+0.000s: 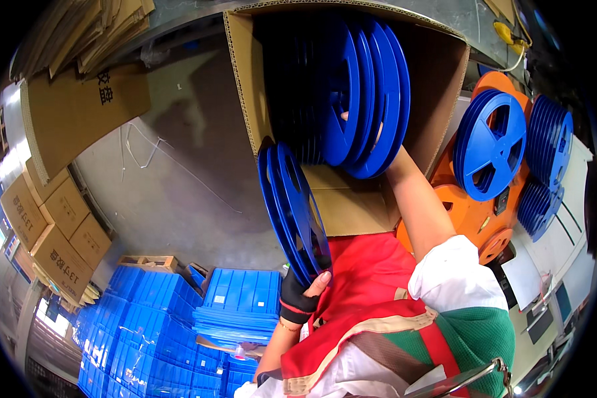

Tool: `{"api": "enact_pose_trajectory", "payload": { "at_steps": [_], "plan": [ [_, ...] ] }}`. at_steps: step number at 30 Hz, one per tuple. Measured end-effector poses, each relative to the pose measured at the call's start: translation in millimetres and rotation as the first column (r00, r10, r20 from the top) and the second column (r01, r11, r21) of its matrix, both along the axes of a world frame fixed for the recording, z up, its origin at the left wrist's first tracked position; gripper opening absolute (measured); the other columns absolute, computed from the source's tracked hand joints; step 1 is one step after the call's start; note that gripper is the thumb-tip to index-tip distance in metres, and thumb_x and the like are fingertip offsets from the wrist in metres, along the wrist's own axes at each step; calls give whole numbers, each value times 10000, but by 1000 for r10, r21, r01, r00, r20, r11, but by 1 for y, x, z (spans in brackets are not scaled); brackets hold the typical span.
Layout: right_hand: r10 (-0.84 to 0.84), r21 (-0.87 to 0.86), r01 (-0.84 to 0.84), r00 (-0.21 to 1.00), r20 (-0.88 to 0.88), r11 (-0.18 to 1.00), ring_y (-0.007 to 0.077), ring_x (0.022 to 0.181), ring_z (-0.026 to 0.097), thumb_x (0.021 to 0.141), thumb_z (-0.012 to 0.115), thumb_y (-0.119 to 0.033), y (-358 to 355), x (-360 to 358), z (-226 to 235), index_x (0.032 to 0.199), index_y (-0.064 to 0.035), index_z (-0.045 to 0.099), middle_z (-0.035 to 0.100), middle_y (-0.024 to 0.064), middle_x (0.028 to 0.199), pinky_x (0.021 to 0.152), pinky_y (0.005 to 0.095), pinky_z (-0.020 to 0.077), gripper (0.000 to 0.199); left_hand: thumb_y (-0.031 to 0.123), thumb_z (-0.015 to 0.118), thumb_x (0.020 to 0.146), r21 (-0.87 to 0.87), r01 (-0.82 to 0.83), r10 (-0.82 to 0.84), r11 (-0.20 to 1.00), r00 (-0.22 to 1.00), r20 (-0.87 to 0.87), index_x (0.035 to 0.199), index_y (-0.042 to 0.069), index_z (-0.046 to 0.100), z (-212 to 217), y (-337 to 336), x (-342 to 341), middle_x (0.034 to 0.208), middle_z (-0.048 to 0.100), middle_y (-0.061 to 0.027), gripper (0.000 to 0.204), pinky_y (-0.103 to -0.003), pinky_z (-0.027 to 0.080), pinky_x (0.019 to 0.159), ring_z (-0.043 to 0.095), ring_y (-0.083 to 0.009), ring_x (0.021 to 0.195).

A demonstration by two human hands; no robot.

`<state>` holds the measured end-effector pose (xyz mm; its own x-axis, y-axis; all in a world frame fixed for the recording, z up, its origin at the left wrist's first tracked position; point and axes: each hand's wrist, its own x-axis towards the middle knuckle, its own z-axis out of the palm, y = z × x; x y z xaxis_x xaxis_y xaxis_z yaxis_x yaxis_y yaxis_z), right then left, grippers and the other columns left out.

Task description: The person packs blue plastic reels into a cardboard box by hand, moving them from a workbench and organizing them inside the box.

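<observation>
A large cardboard box (pixel 245 86) stands open in front of me, with dark stacked reels along its left inside. My right hand (pixel 379 134) reaches into it, its fingers through the openings of several blue plastic reels (pixel 393 99) standing on edge. Most of that hand is hidden behind the reels. Lower down, outside the box's near left corner, my left hand (pixel 301 296) wears a black fingerless glove. It grips the lower rim of a few more blue reels (pixel 282 205), which lean upright against the box edge.
An orange machine (pixel 444 189) at the right carries blue reels (pixel 494 146), with another reel stack (pixel 550 139) beyond. Blue plastic bins (pixel 152 331) are piled at lower left. Closed cartons (pixel 63 255) and flattened cardboard (pixel 86 119) stand at the left. Loose string (pixel 149 156) lies on the floor.
</observation>
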<state>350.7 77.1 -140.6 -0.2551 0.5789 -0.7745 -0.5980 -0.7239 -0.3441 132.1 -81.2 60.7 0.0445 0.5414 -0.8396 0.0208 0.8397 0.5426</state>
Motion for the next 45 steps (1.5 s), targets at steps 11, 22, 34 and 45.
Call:
{"api": "enact_pose_trajectory", "payload": {
  "at_steps": [11, 22, 34, 45],
  "plan": [
    [14, -47, -17, 997, -70, 999, 191, 896, 563, 839, 505, -430, 4, -14, -13, 1073, -52, 539, 585, 85, 960, 790, 327, 475, 446, 172, 637, 793, 25, 8, -8, 1000, 1000, 12, 1024, -13, 558, -4, 0, -3, 920, 614, -73, 306, -269, 449, 754, 569, -151, 832],
    [296, -138, -266, 911, 287, 954, 226, 1147, 424, 843, 446, -513, -54, -11, -44, 1273, -33, 373, 424, 139, 1275, 954, 352, 344, 648, 193, 657, 774, -6, 5, -4, 1000, 999, 48, 1052, -19, 546, 3, 0, -2, 945, 611, -75, 367, -280, 440, 784, 562, -156, 861],
    [510, 50, -507, 854, -106, 860, 138, 846, 545, 709, 715, -224, -159, -51, 83, 1133, -71, 462, 571, 23, 895, 757, 292, 459, 518, 197, 710, 721, 117, 338, -358, 934, 884, 303, 1188, -18, 439, 7, 6, 40, 1115, 548, -136, 581, -311, 392, 900, 521, -216, 1039],
    [6, -24, 1, 956, 292, 1000, 181, 926, 557, 768, 600, -188, -77, 16, 80, 1135, -22, 512, 579, 76, 1013, 827, 318, 446, 412, 137, 659, 773, 236, 324, -318, 916, 946, -65, 1155, -29, 465, -16, -27, 22, 1059, 580, -135, 459, -296, 434, 858, 561, -190, 974]
  ]
}}
